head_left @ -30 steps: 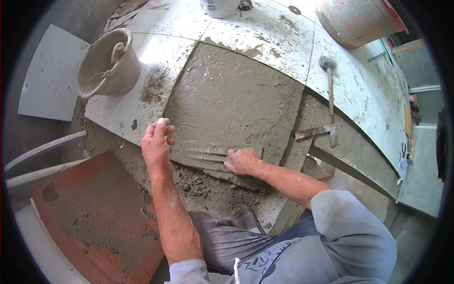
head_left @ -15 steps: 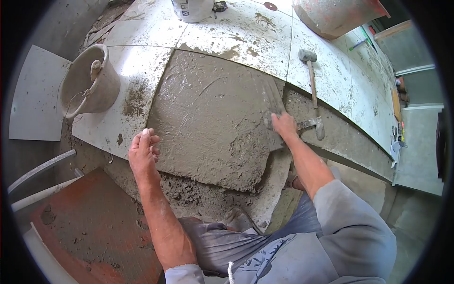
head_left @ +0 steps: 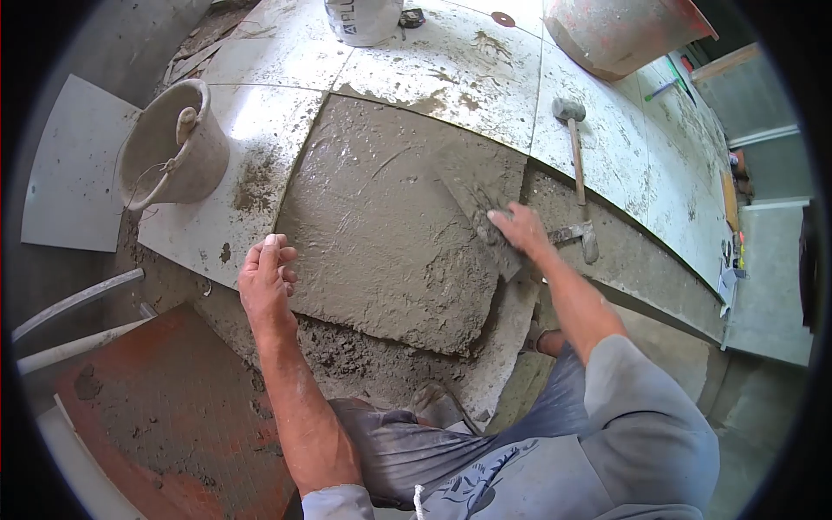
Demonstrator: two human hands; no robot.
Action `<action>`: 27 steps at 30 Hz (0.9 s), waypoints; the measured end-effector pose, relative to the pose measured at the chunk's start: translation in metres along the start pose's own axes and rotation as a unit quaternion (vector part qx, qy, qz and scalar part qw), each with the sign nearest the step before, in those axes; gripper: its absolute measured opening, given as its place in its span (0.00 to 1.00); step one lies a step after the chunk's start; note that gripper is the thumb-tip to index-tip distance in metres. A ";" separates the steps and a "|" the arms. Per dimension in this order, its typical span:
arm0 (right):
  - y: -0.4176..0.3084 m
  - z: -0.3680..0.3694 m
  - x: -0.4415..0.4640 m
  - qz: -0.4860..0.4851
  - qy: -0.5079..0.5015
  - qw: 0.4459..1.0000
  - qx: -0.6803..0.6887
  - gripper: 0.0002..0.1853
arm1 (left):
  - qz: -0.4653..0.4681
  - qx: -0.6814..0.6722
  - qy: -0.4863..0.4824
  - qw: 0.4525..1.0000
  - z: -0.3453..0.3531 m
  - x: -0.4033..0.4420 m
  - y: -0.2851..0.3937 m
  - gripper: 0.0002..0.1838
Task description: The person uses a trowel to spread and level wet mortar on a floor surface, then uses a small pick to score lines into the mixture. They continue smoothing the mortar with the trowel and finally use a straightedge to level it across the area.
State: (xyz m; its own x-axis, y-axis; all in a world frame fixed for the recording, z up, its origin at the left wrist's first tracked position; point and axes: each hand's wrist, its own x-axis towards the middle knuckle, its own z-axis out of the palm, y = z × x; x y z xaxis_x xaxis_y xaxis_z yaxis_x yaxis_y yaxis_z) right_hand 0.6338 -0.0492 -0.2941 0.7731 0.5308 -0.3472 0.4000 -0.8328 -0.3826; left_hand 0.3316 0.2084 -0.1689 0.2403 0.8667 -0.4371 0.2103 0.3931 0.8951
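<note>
My right hand (head_left: 523, 230) grips a plastering trowel (head_left: 465, 192), its long flat blade smeared grey and lying slantwise on the right part of the wet mortar bed (head_left: 364, 225). The bed looks smooth over most of its surface and rougher at its lower right corner. Over the bed's left edge, beside the white floor tile (head_left: 195, 225), is my left hand (head_left: 269, 273). Its fingers are curled in and its thumb rests against them, with nothing visible between them. Part of the trowel's handle is hidden by my right hand.
A mortar-crusted bucket (head_left: 195, 169) stands left on the tiles. Right of the bed lie a rubber mallet (head_left: 569, 110) and a hammer (head_left: 590, 243). A reddish tile (head_left: 173, 407) with mortar crumbs is lower left. A white pail (head_left: 364, 24) and large tub (head_left: 615, 35) stand behind.
The trowel has turned, its far end swinging left across the mortar while my right hand stays near the bed's right edge. My left hand has hardly moved.
</note>
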 end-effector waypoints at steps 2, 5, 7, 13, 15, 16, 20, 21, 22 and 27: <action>-0.017 -0.012 0.032 -0.036 -0.017 0.999 -0.024 0.30 | 0.009 0.007 -0.005 1.000 0.001 -0.001 0.000 0.12; -0.032 -0.019 0.084 -0.095 -0.052 0.992 -0.068 0.33 | 0.009 0.011 -0.013 1.000 0.001 -0.007 0.000 0.13; -0.041 -0.015 0.115 -0.117 -0.047 0.990 -0.068 0.37 | 0.011 0.018 0.004 1.000 -0.004 -0.013 0.002 0.12; -0.089 -0.016 0.167 -0.177 -0.089 0.976 -0.086 0.37 | 0.037 0.039 0.070 0.996 -0.034 -0.039 0.010 0.13; -0.107 -0.017 0.179 -0.199 -0.096 0.969 -0.108 0.35 | 0.046 0.045 0.082 0.995 -0.035 -0.048 0.014 0.13; -0.113 -0.018 0.182 -0.203 -0.097 0.968 -0.108 0.35 | 0.047 0.044 0.086 0.994 -0.034 -0.052 0.015 0.13; -0.128 -0.013 0.201 -0.230 -0.092 0.964 -0.100 0.32 | 0.048 0.083 0.102 0.990 -0.032 -0.063 0.015 0.13; -0.130 -0.012 0.203 -0.227 -0.095 0.963 -0.107 0.31 | 0.039 0.088 0.108 0.989 -0.033 -0.064 0.016 0.13; -0.131 -0.009 0.205 -0.223 -0.100 0.963 -0.115 0.31 | 0.038 0.090 0.112 0.989 -0.035 -0.066 0.015 0.13; -0.122 0.013 0.191 -0.240 -0.136 0.958 -0.077 0.28 | 0.041 0.081 0.126 0.988 -0.037 -0.068 0.015 0.13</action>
State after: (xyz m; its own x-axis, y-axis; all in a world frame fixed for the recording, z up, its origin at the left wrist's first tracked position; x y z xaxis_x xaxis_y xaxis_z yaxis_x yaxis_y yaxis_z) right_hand 0.7263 0.1556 -0.3252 0.3327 0.8623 -0.3817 0.7617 -0.4844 -0.4304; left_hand 0.2835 0.1668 -0.1221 0.0245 0.9507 -0.3090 0.3545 0.2808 0.8919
